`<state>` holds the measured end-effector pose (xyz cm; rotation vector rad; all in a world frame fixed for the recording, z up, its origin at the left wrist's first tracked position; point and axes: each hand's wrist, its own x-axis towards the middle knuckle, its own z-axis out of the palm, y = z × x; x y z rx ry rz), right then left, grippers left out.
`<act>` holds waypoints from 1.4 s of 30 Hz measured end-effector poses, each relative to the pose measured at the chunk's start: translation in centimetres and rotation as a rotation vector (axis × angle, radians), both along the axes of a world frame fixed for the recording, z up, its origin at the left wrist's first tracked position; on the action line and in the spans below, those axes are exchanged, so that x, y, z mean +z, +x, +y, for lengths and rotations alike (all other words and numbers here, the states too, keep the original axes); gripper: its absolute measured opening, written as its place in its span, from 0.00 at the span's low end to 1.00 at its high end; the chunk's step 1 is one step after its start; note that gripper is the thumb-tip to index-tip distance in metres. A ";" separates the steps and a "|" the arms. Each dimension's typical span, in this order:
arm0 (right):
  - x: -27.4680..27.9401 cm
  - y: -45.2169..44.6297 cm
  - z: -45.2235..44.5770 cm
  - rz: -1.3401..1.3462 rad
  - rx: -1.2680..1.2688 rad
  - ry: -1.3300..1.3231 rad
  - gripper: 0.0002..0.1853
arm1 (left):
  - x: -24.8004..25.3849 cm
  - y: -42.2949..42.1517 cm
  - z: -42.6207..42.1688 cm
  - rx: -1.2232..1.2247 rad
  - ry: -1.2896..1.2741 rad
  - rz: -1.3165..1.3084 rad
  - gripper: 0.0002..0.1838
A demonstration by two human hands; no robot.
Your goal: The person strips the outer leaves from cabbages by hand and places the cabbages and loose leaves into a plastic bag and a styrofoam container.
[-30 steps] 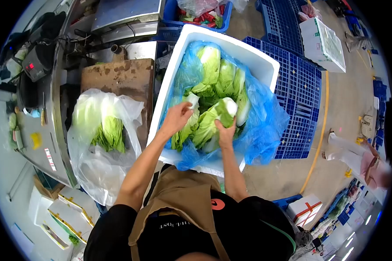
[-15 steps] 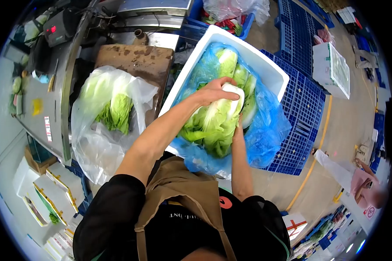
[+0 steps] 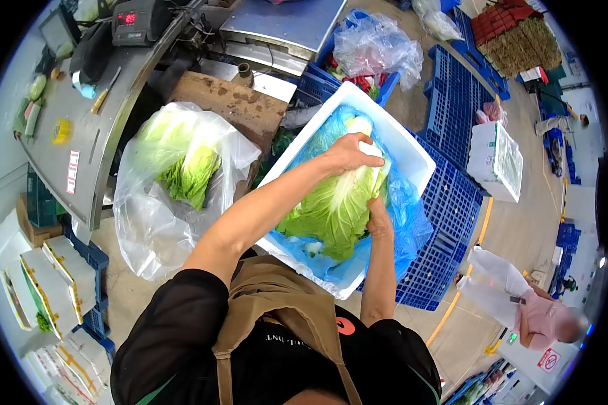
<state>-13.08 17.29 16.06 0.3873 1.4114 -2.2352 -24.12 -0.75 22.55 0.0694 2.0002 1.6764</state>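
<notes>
A large napa cabbage (image 3: 331, 206) is gripped between my two hands over a white foam box (image 3: 412, 152). My left hand (image 3: 350, 154) wraps round its pale stem end. My right hand (image 3: 379, 219) holds its right side from below; some of those fingers are hidden behind the leaves. Crumpled blue plastic liner (image 3: 409, 216) lines the box and spills over its right side. The top of another cabbage (image 3: 359, 125) shows behind my left hand. To the left, a clear plastic bag (image 3: 148, 233) stands open with cabbages (image 3: 194, 169) inside.
A rusty brown board (image 3: 216, 101) lies behind the bag. At the left is a metal table (image 3: 81, 142) with a scale display (image 3: 130, 18), a knife (image 3: 105, 91) and yellow tape (image 3: 61, 130). Blue pallets (image 3: 446, 216) lie right of the box. A person in pink (image 3: 544, 317) stands at far right.
The held cabbage is raised and turned, its leaves now spread toward me. Both hands keep their hold. My view has shifted, and the person at right appears nearer the box.
</notes>
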 end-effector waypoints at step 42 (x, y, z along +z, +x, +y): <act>-0.1 1.7 6.7 -0.059 -0.053 -0.149 0.47 | -8.9 3.3 -4.3 -0.183 0.161 0.268 0.44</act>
